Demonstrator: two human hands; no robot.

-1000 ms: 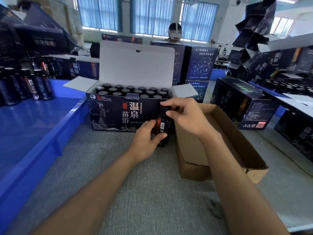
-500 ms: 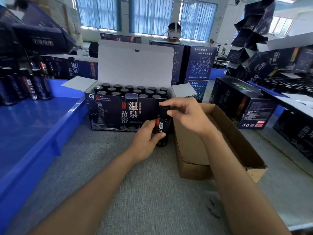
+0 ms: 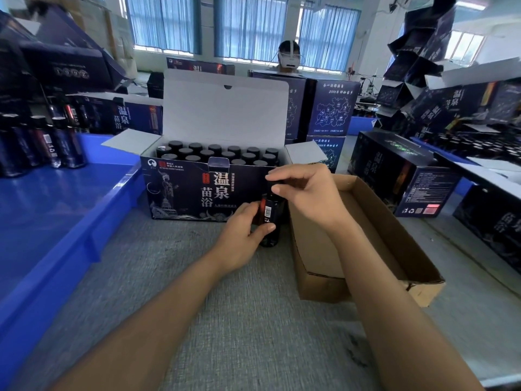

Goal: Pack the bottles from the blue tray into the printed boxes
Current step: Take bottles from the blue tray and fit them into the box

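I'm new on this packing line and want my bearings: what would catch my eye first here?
First, the open printed box at centre, lid flap up, rows of black-capped bottles inside. Just in front of its right corner both hands hold one dark bottle upright: the left hand round its body, the right hand at its cap. The blue tray lies left, with more bottles standing at its far end.

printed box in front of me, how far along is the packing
Done: the box holds rows of packed bottles and looks nearly full. In hand: one bottle outside the box, left hand gripping its body, right hand on its cap. Left: remaining bottles standing in the tray.
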